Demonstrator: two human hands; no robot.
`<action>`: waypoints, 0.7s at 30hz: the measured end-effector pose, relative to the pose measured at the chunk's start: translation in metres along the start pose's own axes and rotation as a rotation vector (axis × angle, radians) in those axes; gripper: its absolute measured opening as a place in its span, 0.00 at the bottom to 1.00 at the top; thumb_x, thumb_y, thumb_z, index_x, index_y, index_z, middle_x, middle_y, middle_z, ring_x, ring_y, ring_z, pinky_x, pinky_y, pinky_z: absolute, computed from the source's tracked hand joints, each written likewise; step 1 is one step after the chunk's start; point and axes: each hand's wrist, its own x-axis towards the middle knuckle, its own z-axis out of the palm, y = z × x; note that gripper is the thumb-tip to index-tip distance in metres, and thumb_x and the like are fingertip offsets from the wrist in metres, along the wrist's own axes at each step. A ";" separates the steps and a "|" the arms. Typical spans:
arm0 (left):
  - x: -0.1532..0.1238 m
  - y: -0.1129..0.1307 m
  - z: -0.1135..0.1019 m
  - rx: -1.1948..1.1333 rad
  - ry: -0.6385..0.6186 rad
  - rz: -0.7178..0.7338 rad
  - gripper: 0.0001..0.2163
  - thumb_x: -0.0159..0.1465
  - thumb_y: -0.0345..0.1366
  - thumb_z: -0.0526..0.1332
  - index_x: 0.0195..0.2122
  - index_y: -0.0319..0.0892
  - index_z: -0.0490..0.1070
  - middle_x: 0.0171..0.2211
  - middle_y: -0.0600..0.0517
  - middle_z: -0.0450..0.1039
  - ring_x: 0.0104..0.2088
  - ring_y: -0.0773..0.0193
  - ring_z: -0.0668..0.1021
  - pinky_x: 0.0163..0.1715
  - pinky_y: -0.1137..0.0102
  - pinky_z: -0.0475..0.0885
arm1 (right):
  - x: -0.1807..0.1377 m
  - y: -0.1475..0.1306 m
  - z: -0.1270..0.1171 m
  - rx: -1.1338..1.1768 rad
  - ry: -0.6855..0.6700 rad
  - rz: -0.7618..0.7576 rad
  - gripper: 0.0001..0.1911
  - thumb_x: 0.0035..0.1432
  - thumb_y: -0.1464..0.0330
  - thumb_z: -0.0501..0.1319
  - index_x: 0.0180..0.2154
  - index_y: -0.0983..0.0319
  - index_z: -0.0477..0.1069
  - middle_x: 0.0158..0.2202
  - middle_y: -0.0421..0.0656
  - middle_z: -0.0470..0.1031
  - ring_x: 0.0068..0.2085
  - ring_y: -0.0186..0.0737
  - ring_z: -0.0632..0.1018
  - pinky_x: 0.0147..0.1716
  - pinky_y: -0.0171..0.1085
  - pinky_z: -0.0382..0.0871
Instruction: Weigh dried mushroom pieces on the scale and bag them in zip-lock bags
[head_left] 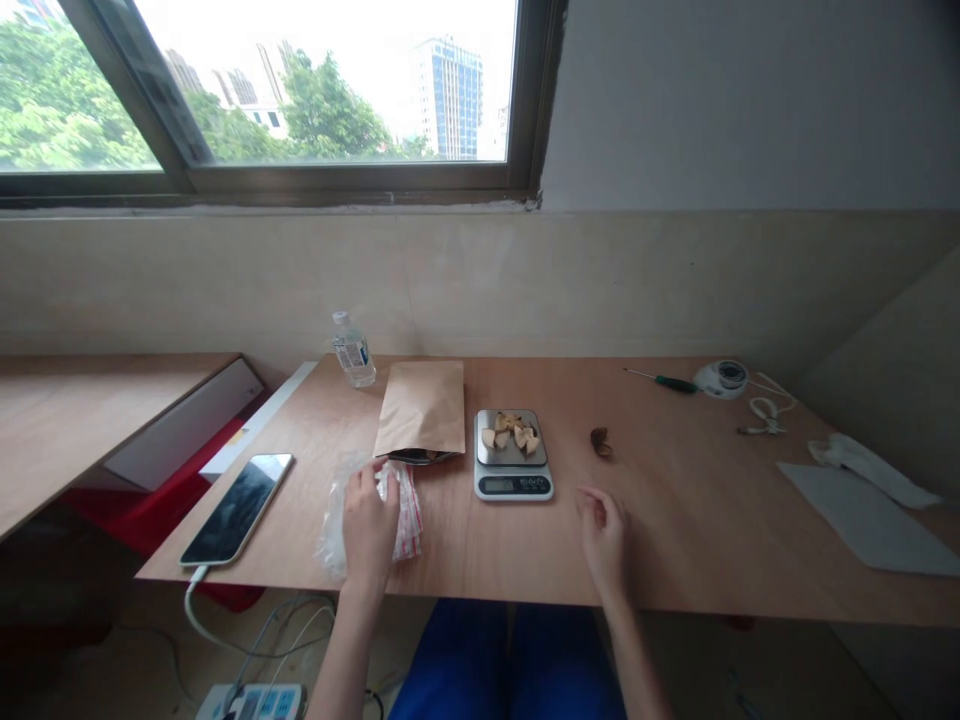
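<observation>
My left hand (367, 525) lies over clear zip bags (409, 510) with red-striped edges. Its fingertips reach the dark, slightly gaping mouth of a brown paper bag (421, 408), and I cannot tell if they touch it. Just right of the paper bag is a small kitchen scale (514, 487) with several pale, dried slices (513, 432) on its steel plate. The scale's readout is too small to read. My right hand (604, 535) rests on the table to the right of the scale, fingers loosely bent and apart, nothing visible in them. Beyond it lies a brown shell-like piece (601, 443).
A phone (238, 510) on a charging cable lies at the left edge, and a water bottle (354, 350) stands behind. At the back right are a green screwdriver (675, 383) and a white camera (721, 380) with its cord. A grey sheet (862, 520) lies far right.
</observation>
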 end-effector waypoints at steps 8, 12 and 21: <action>-0.021 -0.019 0.024 0.001 -0.098 -0.044 0.10 0.57 0.40 0.55 0.34 0.40 0.70 0.32 0.47 0.66 0.32 0.55 0.73 0.34 0.60 0.70 | 0.000 -0.008 -0.002 0.016 -0.036 -0.008 0.15 0.60 0.63 0.49 0.36 0.62 0.72 0.37 0.50 0.73 0.39 0.47 0.72 0.39 0.44 0.68; -0.012 -0.017 0.018 -0.036 -0.186 -0.057 0.09 0.59 0.39 0.52 0.27 0.42 0.68 0.27 0.50 0.68 0.27 0.59 0.74 0.30 0.64 0.68 | 0.000 -0.008 -0.002 0.000 -0.041 -0.014 0.15 0.60 0.63 0.49 0.36 0.62 0.72 0.37 0.50 0.73 0.39 0.47 0.73 0.38 0.44 0.68; -0.007 -0.010 0.015 0.007 0.000 -0.001 0.15 0.62 0.42 0.52 0.42 0.37 0.68 0.36 0.43 0.69 0.38 0.53 0.74 0.39 0.59 0.69 | 0.001 -0.005 0.001 -0.049 -0.063 -0.044 0.15 0.59 0.63 0.49 0.35 0.62 0.72 0.35 0.49 0.74 0.37 0.47 0.72 0.38 0.44 0.67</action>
